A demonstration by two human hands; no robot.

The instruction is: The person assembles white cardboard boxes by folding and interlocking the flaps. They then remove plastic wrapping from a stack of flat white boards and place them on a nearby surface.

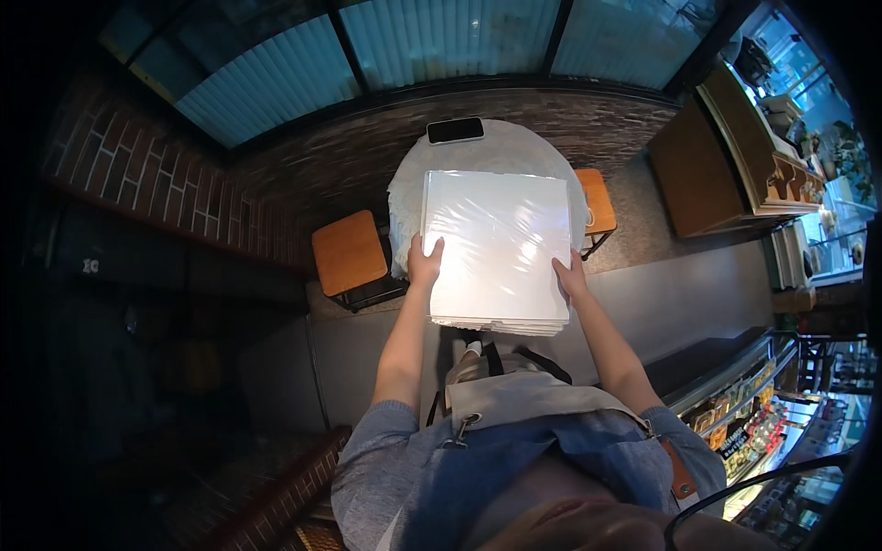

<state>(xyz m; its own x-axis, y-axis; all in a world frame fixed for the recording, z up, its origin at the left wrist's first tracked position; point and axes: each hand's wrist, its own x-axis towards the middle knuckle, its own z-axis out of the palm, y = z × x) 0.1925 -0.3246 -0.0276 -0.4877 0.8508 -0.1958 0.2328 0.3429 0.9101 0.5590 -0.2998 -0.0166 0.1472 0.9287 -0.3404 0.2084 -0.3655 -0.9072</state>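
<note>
A round surface [533,147] stands in the upper middle of the frame, draped in a pale, patterned cloth [401,197]. Near its upper left edge lies a flat, rectangular phone [456,130] with a dark screen and light rim. A square stack of flat white boards [497,248] under shiny clear plastic hides much of the surface and overhangs its lower edge; whether it touches the cloth cannot be told. The grey floor [675,285] bears two square-seated, orange-brown wooden stools, one left [349,253], one right [600,195].
</note>
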